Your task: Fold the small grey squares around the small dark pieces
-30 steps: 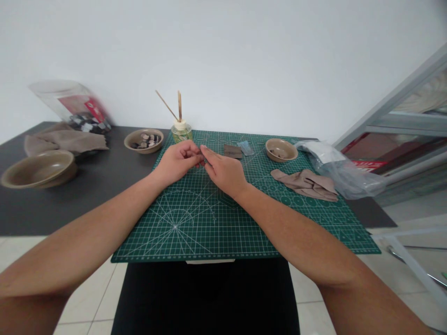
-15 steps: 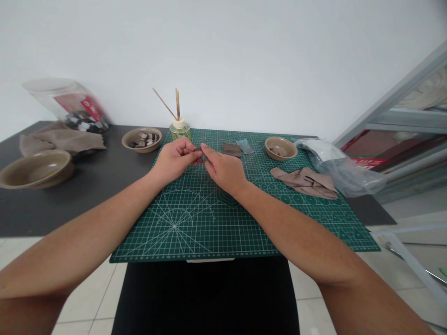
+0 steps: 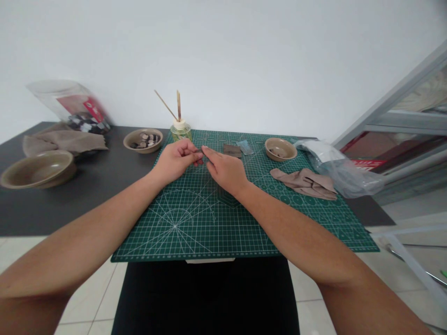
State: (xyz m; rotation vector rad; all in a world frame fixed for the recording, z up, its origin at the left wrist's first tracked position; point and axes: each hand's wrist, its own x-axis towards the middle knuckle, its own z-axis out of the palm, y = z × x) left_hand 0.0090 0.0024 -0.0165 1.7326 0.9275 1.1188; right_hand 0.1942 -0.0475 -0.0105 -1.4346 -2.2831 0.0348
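Observation:
Above the middle of the green cutting mat [image 3: 195, 242], my left hand [image 3: 176, 160] pinches a small dark piece [image 3: 199, 150] between thumb and fingers. Only a sliver of it shows, so its kind is unclear. My right hand [image 3: 226, 170] meets it from the other side, index finger stretched along the piece and the other fingers curled under. Whether anything else is in the right hand is hidden. Just beyond the right hand lie a flat brown square [image 3: 232, 150] and a small bluish clear packet [image 3: 245, 148].
A bowl of small dark and pale pieces [image 3: 143, 141] stands left, beside a reed diffuser bottle [image 3: 180, 130]. An empty-looking bowl [image 3: 38, 170], a brown cloth [image 3: 66, 142] and a clear bag [image 3: 80, 107] sit farther left. Right are another bowl [image 3: 281, 150], a crumpled cloth [image 3: 303, 182] and a plastic bag [image 3: 344, 170].
Both hands stay together in nearly the same place. The right fingers shift slightly against the small dark piece, and the right thumb is less visible now. Nothing else has moved.

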